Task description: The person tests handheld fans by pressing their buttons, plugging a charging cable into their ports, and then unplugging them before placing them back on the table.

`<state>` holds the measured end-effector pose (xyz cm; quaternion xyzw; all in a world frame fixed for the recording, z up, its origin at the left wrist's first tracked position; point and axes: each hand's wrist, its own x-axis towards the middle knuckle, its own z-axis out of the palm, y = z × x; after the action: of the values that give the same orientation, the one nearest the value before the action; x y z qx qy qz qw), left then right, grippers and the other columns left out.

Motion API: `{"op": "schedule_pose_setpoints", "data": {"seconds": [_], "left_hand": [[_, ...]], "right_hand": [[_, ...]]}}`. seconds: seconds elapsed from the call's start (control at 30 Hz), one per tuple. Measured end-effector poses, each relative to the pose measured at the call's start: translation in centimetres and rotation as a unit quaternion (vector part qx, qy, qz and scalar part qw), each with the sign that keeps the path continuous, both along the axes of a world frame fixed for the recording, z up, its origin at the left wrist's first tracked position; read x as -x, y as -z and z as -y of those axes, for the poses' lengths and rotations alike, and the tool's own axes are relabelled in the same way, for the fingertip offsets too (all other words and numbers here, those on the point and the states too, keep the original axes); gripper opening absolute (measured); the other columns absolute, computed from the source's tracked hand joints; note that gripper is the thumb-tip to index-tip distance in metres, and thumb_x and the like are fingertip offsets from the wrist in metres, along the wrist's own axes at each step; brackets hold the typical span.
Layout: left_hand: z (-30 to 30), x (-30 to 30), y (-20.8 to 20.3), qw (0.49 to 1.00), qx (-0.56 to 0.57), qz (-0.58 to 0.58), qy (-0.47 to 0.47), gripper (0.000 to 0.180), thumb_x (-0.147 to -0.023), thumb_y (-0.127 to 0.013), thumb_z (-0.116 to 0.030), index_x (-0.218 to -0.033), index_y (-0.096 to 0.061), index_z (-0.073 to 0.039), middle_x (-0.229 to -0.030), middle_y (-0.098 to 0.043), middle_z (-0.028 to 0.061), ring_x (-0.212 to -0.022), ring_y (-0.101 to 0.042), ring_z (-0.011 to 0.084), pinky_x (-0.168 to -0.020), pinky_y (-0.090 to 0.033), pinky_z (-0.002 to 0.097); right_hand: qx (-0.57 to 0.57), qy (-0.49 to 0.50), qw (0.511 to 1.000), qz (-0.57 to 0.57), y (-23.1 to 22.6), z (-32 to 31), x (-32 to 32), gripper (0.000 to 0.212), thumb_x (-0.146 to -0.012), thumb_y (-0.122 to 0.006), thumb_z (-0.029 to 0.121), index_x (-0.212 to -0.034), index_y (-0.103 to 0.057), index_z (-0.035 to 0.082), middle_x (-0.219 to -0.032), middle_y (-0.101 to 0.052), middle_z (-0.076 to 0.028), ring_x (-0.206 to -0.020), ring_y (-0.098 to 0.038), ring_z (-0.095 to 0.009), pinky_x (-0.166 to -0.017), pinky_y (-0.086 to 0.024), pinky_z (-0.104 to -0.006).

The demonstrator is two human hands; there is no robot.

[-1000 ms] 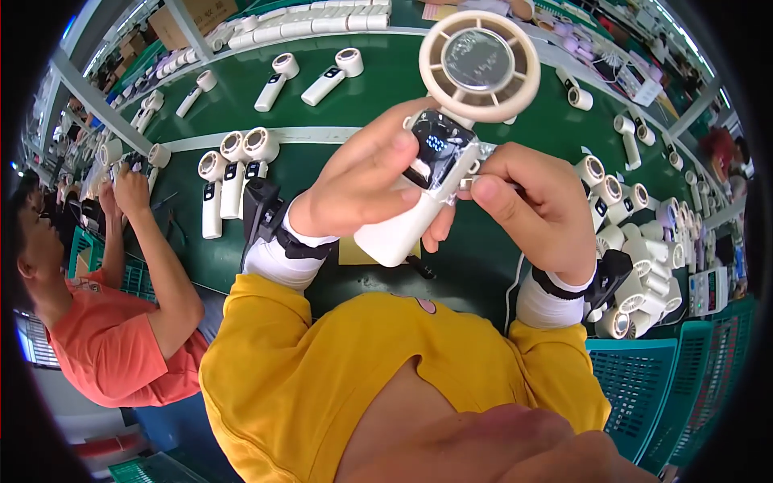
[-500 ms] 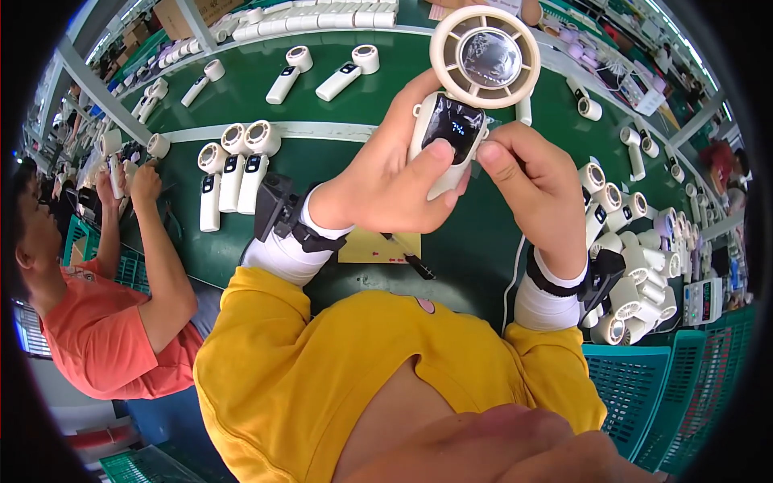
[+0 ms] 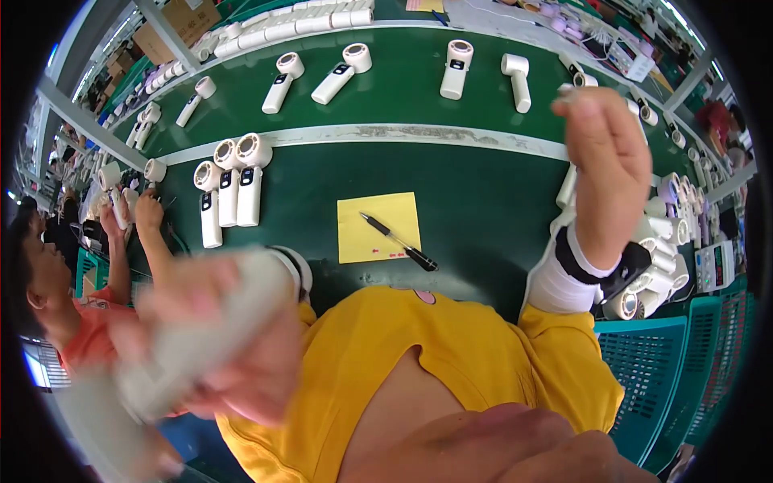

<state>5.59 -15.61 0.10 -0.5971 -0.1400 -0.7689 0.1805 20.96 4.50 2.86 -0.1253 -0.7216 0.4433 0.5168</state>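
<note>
At the lower left, my left hand (image 3: 262, 354) is closed around a white handheld fan (image 3: 197, 338). Both are smeared by motion, and the fan's head reaches toward the lower-left rim. My right hand (image 3: 608, 161) is raised at the right, with fingers pinched together on a small pale plug-like piece (image 3: 567, 91) that barely shows. Between my arms lies a yellow paper sheet (image 3: 366, 201) with a black pen (image 3: 398, 241) across it. Three white handheld fans (image 3: 229, 197) lie side by side left of the sheet.
Several white fans (image 3: 455, 72) lie spaced out on the green surface beyond a pale divider strip (image 3: 386, 133). A heap of fans (image 3: 664, 249) sits at the right beside a small display device (image 3: 713, 266), above teal baskets (image 3: 644, 354). A co-worker (image 3: 72, 298) is close at left.
My left hand has swung the fan from top centre down to the lower left. My right hand has come away from the fan, moving right and up. The yellow sheet and pen are now uncovered.
</note>
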Motion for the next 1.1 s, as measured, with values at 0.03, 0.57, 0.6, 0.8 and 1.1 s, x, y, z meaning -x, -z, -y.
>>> {"op": "schedule_pose_setpoints", "data": {"seconds": [0.03, 0.57, 0.6, 0.8, 1.1], "left_hand": [[0.8, 0.3, -0.8, 0.994, 0.083, 0.044, 0.055, 0.047, -0.076, -0.053, -0.035, -0.113, -0.038, -0.011, -0.092, -0.047, 0.0102, -0.082, -0.048, 0.0219, -0.071, -0.041, 0.0329], [-32.9, 14.7, 12.0, 0.756, 0.623, 0.091, -0.177, 0.034, -0.058, -0.062, -0.012, -0.084, -0.052, 0.01, -0.075, -0.058, 0.0185, -0.07, -0.059, 0.0279, -0.06, -0.046, 0.033], [-34.1, 15.7, 13.5, 0.732, 0.628, 0.031, -0.26, 0.04, -0.057, -0.063, -0.014, -0.086, -0.052, 0.01, -0.079, -0.058, 0.0219, -0.074, -0.059, 0.0324, -0.064, -0.046, 0.0347], [-36.7, 13.9, 15.2, 0.631, 0.576, 0.015, -0.519, 0.033, -0.056, -0.064, -0.018, -0.079, -0.054, 0.005, -0.079, -0.057, 0.0179, -0.079, -0.057, 0.0344, -0.068, -0.046, 0.0355], [-32.4, -12.8, 11.2, 0.767, 0.558, -0.226, -0.225, 0.038, -0.068, -0.052, -0.032, -0.075, -0.058, 0.006, -0.073, -0.056, 0.0238, -0.077, -0.055, 0.0356, -0.066, -0.047, 0.0384]], "right_hand": [[0.003, 0.003, 1.0, -0.001, 0.0, 0.2, 0.0, 0.018, -0.084, -0.053, 0.017, -0.081, -0.056, -0.001, -0.071, -0.051, 0.002, -0.064, -0.04, -0.002, -0.057, -0.031, -0.0156], [-0.149, -0.384, 0.898, -0.156, -1.0, -2.5, -10.8, 0.016, -0.079, -0.056, 0.019, -0.073, -0.057, 0.004, -0.052, -0.041, 0.004, -0.04, -0.032, -0.001, -0.038, -0.017, -0.0173], [-0.184, -0.43, 0.865, -0.182, -1.2, -2.6, -10.9, 0.016, -0.079, -0.057, 0.018, -0.073, -0.056, 0.002, -0.052, -0.041, 0.003, -0.039, -0.032, -0.002, -0.036, -0.018, -0.0175], [-0.26, -0.562, 0.728, -0.294, -1.2, -2.1, -11.1, 0.015, -0.074, -0.059, 0.013, -0.068, -0.055, 0.0, -0.051, -0.04, 0.002, -0.037, -0.033, -0.003, -0.034, -0.02, -0.0168], [-0.267, -0.54, 0.733, -0.317, -1.0, -1.9, -11.9, 0.014, -0.072, -0.059, 0.011, -0.066, -0.054, 0.0, -0.05, -0.039, 0.002, -0.038, -0.033, -0.003, -0.035, -0.019, -0.0163]]}}
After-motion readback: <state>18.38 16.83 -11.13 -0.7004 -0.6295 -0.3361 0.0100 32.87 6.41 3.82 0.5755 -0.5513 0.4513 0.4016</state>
